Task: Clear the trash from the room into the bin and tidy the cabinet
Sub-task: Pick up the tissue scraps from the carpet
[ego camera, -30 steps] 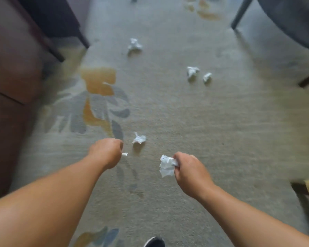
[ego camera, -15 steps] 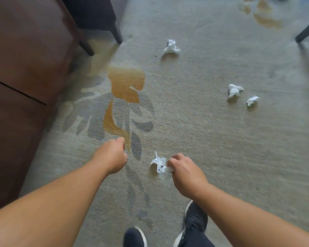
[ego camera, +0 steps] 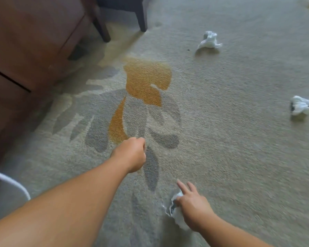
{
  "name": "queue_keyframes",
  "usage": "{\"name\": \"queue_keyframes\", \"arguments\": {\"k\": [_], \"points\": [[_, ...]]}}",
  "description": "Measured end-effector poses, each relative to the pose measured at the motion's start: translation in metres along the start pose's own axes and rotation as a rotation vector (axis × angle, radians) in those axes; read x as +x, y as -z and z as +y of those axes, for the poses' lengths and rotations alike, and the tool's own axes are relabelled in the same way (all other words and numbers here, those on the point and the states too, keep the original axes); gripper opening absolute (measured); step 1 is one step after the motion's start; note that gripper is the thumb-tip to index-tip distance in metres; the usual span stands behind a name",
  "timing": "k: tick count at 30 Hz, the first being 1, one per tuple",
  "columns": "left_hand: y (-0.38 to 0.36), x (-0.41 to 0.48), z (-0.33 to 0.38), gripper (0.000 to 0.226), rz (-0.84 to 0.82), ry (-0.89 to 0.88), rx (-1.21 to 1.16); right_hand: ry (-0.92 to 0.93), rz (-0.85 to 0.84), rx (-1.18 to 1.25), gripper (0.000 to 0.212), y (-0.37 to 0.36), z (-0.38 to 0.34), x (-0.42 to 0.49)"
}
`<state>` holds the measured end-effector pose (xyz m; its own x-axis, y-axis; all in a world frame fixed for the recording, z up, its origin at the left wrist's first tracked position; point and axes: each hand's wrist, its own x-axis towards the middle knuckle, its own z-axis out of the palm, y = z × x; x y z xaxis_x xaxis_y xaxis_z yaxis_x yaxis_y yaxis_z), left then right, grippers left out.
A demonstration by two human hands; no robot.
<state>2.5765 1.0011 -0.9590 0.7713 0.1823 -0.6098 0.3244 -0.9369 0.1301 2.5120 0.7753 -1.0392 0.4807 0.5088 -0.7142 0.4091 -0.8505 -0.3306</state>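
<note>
Beige carpet (ego camera: pixel 239 157) fills nearly the whole view, and here we are looking straight down at it. The brown wooden cabinet (ego camera: pixel 25 50) takes the left side, a dark seam running across its face. An orange and grey leaf motif (ego camera: pixel 146 82) spreads over the carpet just beside it.

Both bare forearms reach in from the bottom. The left hand (ego camera: pixel 130 154) is out over the lower end of the motif, curled tight into a fist, knuckles up. Whether anything sits inside it, I cannot tell.

The right hand (ego camera: pixel 194 209) is low and near the bottom edge, and it has paper! A crumpled white held wad (ego camera: pixel 174 208) is pinched beneath the palm, bulging out on the thumb side, while two fingers (ego camera: pixel 183 187) stick out straight ahead, clear of it. It is blurred, so exactly which digits clamp the paper I can't make out.

Up top, two dark legs (ego camera: pixel 141 16) stand on the carpet next to the cabinet. At the left edge a curved white rim (ego camera: pixel 9 182) cuts in; what it belongs to is unclear.

Now the litter on the floor: a far wad (ego camera: pixel 210 40) lies upper right, well apart from both hands, and an edge wad (ego camera: pixel 301 105) sits at the right border, nearer than the first.
</note>
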Motion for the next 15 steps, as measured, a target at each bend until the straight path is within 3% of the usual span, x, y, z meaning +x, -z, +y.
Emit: {"name": "queue_keyframes", "arguments": {"k": [5, 9, 11, 13, 15], "points": [[-0.008, 0.021, 0.008, 0.016, -0.009, -0.029, 0.009, -0.036, 0.010, -0.066, 0.031, -0.015, 0.009, 0.014], [0.009, 0.013, 0.027, 0.017, -0.012, -0.038, 0.015, -0.038, 0.203, 0.039, 0.020, 0.022, 0.013, 0.002], [0.025, -0.001, 0.043, 0.017, -0.015, -0.047, 0.027, -0.051, 0.292, 0.132, 0.028, 0.053, 0.017, -0.016], [0.047, -0.019, 0.064, 0.017, -0.019, -0.062, 0.029, -0.085, 0.372, 0.230, 0.048, 0.087, 0.022, -0.042], [0.072, -0.040, 0.088, 0.016, -0.028, -0.085, 0.027, -0.137, 0.429, 0.279, 0.050, 0.121, 0.031, -0.076]]}}
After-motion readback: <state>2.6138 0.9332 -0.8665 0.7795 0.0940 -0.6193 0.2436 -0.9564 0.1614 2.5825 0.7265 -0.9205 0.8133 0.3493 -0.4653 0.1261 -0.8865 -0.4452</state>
